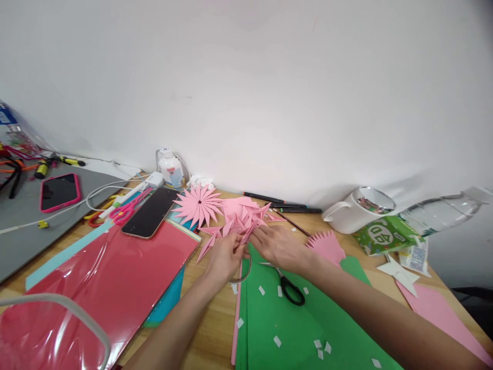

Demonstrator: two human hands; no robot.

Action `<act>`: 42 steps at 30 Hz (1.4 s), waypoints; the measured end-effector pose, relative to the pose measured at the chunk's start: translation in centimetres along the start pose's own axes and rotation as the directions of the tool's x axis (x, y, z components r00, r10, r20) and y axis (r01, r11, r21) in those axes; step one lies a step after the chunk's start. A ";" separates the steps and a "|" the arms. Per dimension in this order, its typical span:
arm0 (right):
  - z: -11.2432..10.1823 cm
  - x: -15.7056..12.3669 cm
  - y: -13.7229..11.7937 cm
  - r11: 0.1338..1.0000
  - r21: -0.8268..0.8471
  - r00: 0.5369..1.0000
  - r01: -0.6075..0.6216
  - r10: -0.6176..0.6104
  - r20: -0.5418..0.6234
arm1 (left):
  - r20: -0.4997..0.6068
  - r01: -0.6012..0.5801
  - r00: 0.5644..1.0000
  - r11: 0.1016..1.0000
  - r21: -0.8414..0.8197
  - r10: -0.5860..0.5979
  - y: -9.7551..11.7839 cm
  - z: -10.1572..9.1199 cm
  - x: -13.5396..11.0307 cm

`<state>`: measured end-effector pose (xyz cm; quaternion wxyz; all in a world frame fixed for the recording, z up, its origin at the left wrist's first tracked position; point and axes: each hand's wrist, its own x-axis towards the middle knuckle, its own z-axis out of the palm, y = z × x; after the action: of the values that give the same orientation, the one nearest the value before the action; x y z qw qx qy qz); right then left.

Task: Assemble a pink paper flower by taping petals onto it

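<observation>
At the bottom centre of the frame, green sheets (292, 329) are lying stacked, with small white pieces (277, 341) sitting scattered over them, while at lower left plastic-wrapped red sheets (127, 288) are catching the light. Black-handled scissors (291, 291) are resting on the green, just below the right hand (279, 246). In the middle of the frame, the left hand (226, 257) is pinching folded pink paper (246, 224), and the right hand is closing narrowly on the same paper from its right side, its fingertips partly hiding. A grey ring (250, 270) is showing under the left hand; whether it is a bangle or a tape roll, I cannot tell. The hands seem to be shaping or joining the spiky points, which is probably calling for a light, steady pinch that spares the folds. Just beyond, left of centre, a pink rosette (199, 203) is lying near a black phone (150, 211). At right, a green packet (387, 234) is bearing a large white mark, perhaps a Chinese character, beside a white mug (350, 211). Farther back, left of centre, a white bottle (171, 170) is carrying red lettering too small to read, and no brand is showing legibly
</observation>
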<state>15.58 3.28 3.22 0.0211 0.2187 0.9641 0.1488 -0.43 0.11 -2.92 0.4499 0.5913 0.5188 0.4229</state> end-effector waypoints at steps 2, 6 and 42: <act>0.1 0.1 0.0 0.999 -0.010 0.999 0.033 -0.033 -0.009 | 0.004 0.001 1.000 1.000 0.011 -0.001 0.0 0.0 0.0; 0.5 0.1 0.1 0.998 -0.005 0.997 0.065 -0.065 -0.038 | 0.007 0.027 1.000 1.000 0.006 -0.027 0.1 -0.1 0.0; 1.3 -1.8 0.2 -0.180 0.984 0.752 -0.003 0.648 0.121 | 0.180 0.212 0.973 0.877 -0.431 -0.147 2.9 -1.6 -0.1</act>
<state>17.41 3.03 2.00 -0.4014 0.3746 0.6305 -0.5487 -1.27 0.00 0.26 0.6466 0.4497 0.4271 0.4441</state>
